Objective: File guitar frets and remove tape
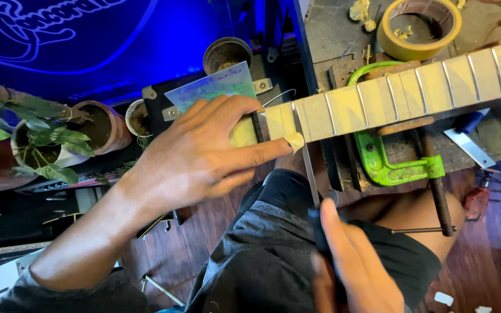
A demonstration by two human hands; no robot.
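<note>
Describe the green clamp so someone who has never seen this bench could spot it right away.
Find the long pale guitar neck with metal frets running across the workbench at upper right. The green clamp grips it from below, near the bench edge, its dark threaded screw pointing down toward the person's knee. It is the only bright green thing there; the nearby tape roll is yellow and round.

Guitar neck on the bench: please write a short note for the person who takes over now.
Left hand: grips the free end of the guitar neck, thumb on the masking tape there.
Right hand: holds a thin metal blade by its dark handle, blade against the neck's end.
Neck: fixed to the bench by a green clamp; tape covers the wood between frets.
Tape roll lies on the bench.
Done: taping, clamping. Left: work at the end fret, it seems.
</note>
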